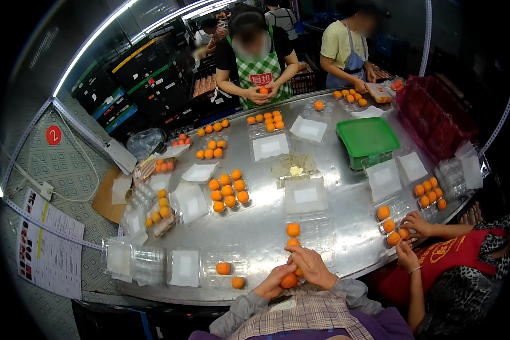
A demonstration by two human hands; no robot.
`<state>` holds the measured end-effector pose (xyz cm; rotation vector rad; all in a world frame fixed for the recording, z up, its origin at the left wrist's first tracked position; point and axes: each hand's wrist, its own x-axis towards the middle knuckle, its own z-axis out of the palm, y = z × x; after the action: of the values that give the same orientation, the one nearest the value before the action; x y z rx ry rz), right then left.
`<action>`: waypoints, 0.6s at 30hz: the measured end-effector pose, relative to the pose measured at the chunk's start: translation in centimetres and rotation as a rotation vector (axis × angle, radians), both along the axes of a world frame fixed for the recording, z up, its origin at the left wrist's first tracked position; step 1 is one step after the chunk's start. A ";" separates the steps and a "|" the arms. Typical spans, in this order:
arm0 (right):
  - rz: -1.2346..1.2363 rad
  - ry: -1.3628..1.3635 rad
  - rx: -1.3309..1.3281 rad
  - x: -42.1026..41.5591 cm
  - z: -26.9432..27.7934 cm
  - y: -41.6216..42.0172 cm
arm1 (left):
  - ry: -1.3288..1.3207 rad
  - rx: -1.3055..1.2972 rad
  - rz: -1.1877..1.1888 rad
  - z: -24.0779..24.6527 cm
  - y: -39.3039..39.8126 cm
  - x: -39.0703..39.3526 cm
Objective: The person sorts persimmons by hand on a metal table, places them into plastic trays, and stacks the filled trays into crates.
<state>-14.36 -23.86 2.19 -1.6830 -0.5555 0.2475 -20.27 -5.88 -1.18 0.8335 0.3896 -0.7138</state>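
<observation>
My left hand (274, 281) is closed around an orange citrus fruit (289, 280) at the table's near edge. Over it, my right hand (312, 267) reaches across with its fingers meeting the left; part of another orange fruit (298, 272) shows beneath them, and whether the right hand grips it I cannot tell. Just beyond my hands lies a clear plastic clamshell tray (321, 233) with orange fruit (293, 230) in its left column and a white pad (306, 195) in its lid. Left of my hands, another open clamshell (212, 278) has two fruits (223, 268) in it.
A metal table (259, 221) carries several fruit-filled trays (228, 191). A green lidded box (367, 138) and a dark red sack (435, 114) stand right. Stacked clamshells (148, 265) lie near left. A co-worker's hands (416, 225) handle fruit at right; two more people (261, 63) work across the table.
</observation>
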 end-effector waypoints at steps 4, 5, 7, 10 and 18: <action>0.009 0.222 0.104 0.1 -0.8 0.2 | -0.021 0.023 -0.029 -0.1 -0.2 -0.1; -0.002 0.314 0.126 0.3 -1.5 0.3 | -0.010 0.021 -0.039 -0.3 -0.1 0.0; -0.032 0.400 0.308 0.8 -2.7 -0.1 | 0.003 -0.019 -0.035 -0.7 0.1 0.3; -0.010 0.359 0.179 1.0 -2.0 -1.4 | 0.030 -0.134 0.069 -1.5 0.5 0.1; 0.015 0.106 -0.022 0.2 -1.6 -1.8 | 0.036 -0.231 0.121 -2.0 0.3 0.1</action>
<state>-14.20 -25.62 0.55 -1.6767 -0.4883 0.3525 -20.14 -5.54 -3.13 0.5750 0.3782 -0.6476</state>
